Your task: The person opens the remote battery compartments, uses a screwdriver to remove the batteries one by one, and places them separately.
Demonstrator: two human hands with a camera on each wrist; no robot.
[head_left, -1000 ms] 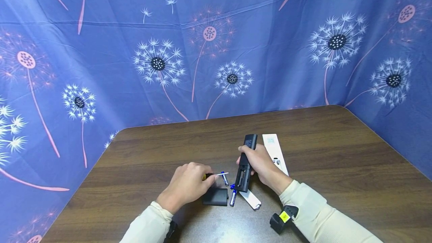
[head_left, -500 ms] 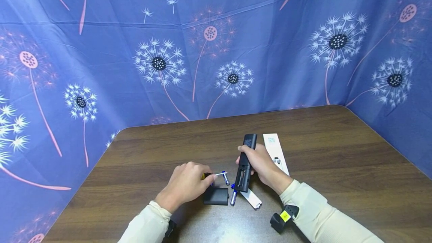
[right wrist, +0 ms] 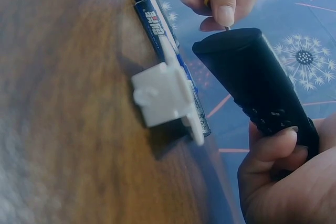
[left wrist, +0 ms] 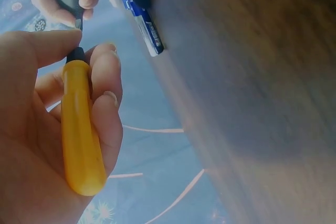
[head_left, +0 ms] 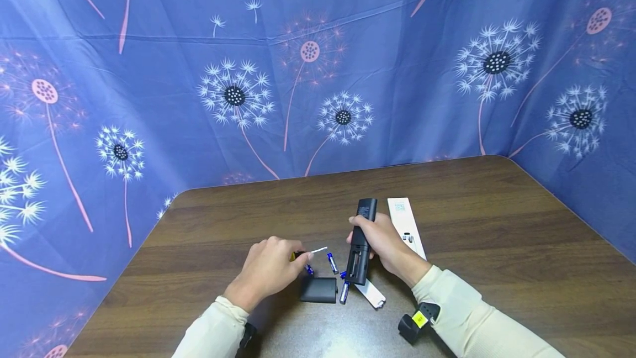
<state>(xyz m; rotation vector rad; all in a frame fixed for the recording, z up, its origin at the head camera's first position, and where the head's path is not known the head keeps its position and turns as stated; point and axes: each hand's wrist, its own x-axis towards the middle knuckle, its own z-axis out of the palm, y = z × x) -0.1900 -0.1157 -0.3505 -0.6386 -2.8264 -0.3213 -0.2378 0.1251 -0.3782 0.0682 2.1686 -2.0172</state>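
My left hand (head_left: 270, 269) grips a screwdriver by its yellow handle (left wrist: 81, 124), with the thin metal shaft (head_left: 319, 249) pointing right and slightly up. A black remote control (head_left: 366, 211) is in the grip of my right hand (head_left: 390, 242), its back up and its battery compartment (head_left: 356, 264) uncovered. The screwdriver tip is apart from the remote in the head view. Blue-and-white batteries lie below: one battery (head_left: 332, 263) between the hands, another battery (head_left: 344, 293) under the remote's lower end, and a blue one (head_left: 309, 269) partly hidden by the left hand.
A flat black rectangular piece (head_left: 318, 290) lies right of the left wrist. A small white cover-like piece (head_left: 371, 294) sits under the remote's near end. Beyond the right hand lies a long white object (head_left: 404, 220) on the wooden table (head_left: 238, 220); a patterned blue cloth (head_left: 397, 59) hangs behind.
My left hand has drawn slightly left with the screwdriver, its tip moving away from the remote and tilting up. The right hand and remote have barely moved.
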